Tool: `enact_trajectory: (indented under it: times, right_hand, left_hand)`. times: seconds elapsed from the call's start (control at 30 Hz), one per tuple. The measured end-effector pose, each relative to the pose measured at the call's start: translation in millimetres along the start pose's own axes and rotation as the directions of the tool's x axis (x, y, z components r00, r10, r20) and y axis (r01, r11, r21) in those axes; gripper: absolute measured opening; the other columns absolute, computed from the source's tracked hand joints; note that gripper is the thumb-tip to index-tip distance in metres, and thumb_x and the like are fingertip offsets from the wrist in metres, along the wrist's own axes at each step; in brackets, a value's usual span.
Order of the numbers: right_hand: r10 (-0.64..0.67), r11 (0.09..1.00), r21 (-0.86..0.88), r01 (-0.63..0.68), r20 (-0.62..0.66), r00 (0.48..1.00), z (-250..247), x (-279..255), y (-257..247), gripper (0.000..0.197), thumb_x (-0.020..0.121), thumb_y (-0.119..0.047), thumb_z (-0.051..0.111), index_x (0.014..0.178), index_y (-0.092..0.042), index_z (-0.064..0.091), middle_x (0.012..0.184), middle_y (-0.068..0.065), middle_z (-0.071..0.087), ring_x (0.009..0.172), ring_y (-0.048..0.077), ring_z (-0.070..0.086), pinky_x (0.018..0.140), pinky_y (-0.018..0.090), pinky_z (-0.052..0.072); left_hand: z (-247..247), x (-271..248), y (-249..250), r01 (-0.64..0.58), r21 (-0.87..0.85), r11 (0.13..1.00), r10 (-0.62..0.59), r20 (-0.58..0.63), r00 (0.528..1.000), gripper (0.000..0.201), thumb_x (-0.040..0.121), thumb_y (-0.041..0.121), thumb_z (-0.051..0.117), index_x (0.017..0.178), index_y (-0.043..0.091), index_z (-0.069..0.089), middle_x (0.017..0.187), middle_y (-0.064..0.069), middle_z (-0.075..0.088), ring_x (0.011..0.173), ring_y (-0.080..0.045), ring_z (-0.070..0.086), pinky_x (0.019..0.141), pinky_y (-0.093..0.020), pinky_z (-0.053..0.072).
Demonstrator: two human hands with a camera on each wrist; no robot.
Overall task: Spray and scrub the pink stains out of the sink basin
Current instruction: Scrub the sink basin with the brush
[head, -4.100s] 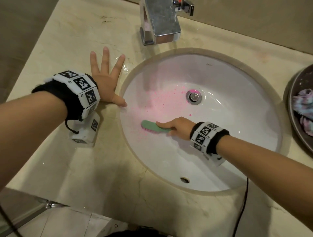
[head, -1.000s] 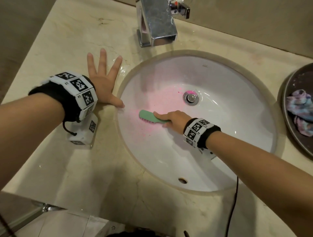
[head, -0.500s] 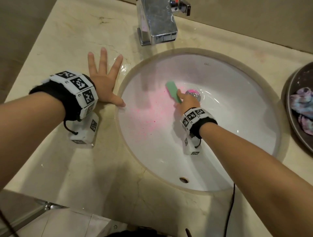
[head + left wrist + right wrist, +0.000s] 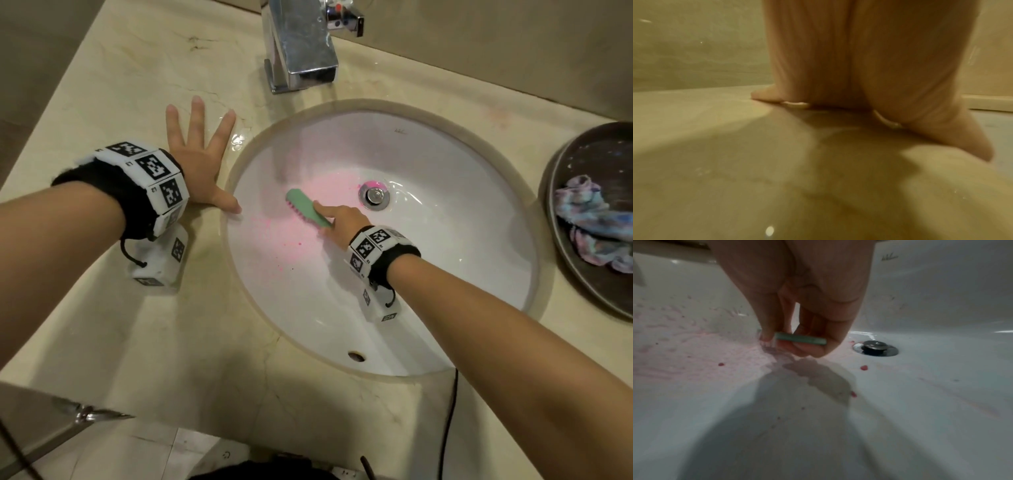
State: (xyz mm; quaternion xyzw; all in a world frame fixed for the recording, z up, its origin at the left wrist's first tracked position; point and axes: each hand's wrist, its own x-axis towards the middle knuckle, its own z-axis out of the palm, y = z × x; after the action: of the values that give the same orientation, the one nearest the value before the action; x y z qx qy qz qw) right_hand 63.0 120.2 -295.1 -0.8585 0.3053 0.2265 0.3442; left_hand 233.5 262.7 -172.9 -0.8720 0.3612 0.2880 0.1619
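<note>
A white oval sink basin (image 4: 455, 260) is set in a beige marble counter. Pink stains (image 4: 291, 233) smear its left slope, with pink also around the metal drain (image 4: 375, 195). My right hand (image 4: 337, 219) grips a green scrub brush (image 4: 306, 207), bristles down on the pink patch left of the drain. In the right wrist view the fingers pinch the brush (image 4: 800, 339) just above pink smears (image 4: 694, 356), the drain (image 4: 875, 346) to the right. My left hand (image 4: 198, 161) lies flat with spread fingers on the counter beside the basin's left rim; its palm (image 4: 859, 65) presses the marble.
A chrome faucet (image 4: 301, 51) stands behind the basin. At the right edge a dark round tray (image 4: 565, 240) holds a crumpled multicoloured cloth (image 4: 592, 222). An overflow hole (image 4: 356, 356) sits in the near wall. A black cable (image 4: 448, 428) hangs over the counter's front edge.
My right hand swept the brush from the left slope up beside the drain, then back down-left onto the pink patch. The left hand has stayed flat on the counter.
</note>
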Motion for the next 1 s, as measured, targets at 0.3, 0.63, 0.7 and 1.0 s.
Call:
enact_trajectory:
  times: [0.3, 0.63, 0.7, 1.0]
  right_hand:
    - [0.256, 0.940, 0.283, -0.188, -0.224, 0.940, -30.3, -49.3, 54.8, 0.047, 0.091, -0.021, 0.054, 0.137, -0.021, 0.046, 0.101, 0.010, 0.058, 0.094, 0.024, 0.055, 0.084, 0.024, 0.041]
    - [0.351, 0.936, 0.057, -0.346, -0.112, 0.930, -31.3, -65.5, 83.1, 0.032, 0.092, -0.033, 0.051, 0.108, -0.006, 0.054, 0.094, 0.009, 0.057, 0.082, 0.023, 0.050, 0.082, 0.035, 0.046]
    - [0.347, 0.935, -0.060, -0.349, -0.048, 0.937, -27.4, -60.4, 81.4, 0.031, 0.093, -0.036, 0.045, 0.099, -0.008, 0.054, 0.089, 0.006, 0.055, 0.082, 0.027, 0.055, 0.078, 0.034, 0.046]
    - [0.189, 0.945, -0.277, -0.173, 0.035, 0.981, -2.5, -34.8, 60.0, 0.023, 0.098, -0.017, 0.033, 0.113, -0.004, 0.044, 0.104, 0.012, 0.060, 0.078, 0.027, 0.052, 0.072, 0.035, 0.044]
  left_hand:
    - [0.2, -18.2, 11.1, -0.062, -0.092, 0.994, 0.062, 0.000, 0.998, 0.119, 0.072, 0.061, 0.067, 0.146, 0.031, -0.021, 0.152, -0.003, -0.030, 0.142, -0.029, -0.019, 0.108, -0.066, 0.006]
    - [36.0, -32.8, 24.1, -0.038, -0.005, 0.999, 0.038, 0.051, 0.998, 0.125, 0.067, 0.066, 0.067, 0.142, 0.036, -0.028, 0.144, -0.002, -0.045, 0.138, -0.030, -0.031, 0.102, -0.072, 0.007]
    - [40.4, -31.9, 23.0, -0.042, 0.043, 0.998, 0.039, 0.059, 0.997, 0.123, 0.067, 0.068, 0.066, 0.142, 0.037, -0.026, 0.140, -0.003, -0.049, 0.136, -0.031, -0.034, 0.101, -0.074, 0.008]
    - [43.1, -28.3, 22.5, -0.052, 0.109, 0.993, 0.041, 0.102, 0.994, 0.120, 0.064, 0.075, 0.060, 0.146, 0.035, -0.019, 0.132, -0.007, -0.056, 0.130, -0.037, -0.041, 0.096, -0.077, 0.004]
